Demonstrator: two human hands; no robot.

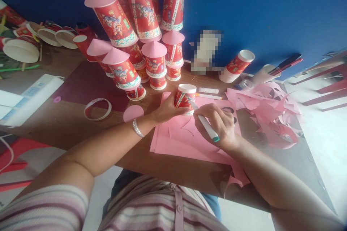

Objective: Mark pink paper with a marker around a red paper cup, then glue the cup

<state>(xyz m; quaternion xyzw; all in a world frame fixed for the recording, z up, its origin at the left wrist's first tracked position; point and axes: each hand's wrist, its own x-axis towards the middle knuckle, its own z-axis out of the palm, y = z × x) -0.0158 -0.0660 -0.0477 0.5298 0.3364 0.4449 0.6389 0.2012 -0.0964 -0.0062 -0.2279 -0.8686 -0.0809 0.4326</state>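
My left hand is wrapped round a red patterned paper cup and holds it upright, its white rim on top. In my right hand is a white marker pen with a green end; its tip points at the cup's lower side, and I cannot tell whether it touches. Under both hands lie sheets of pink paper. Black scissor handles show just beyond my right hand. A pale marker and an orange-and-white pen lie behind the cup.
Several red cup towers with pink paper cones stand at the back left. Pink paper scraps heap up at the right. Stacked cups and a pen holder stand behind them. A cut cup ring lies left, near a pink disc.
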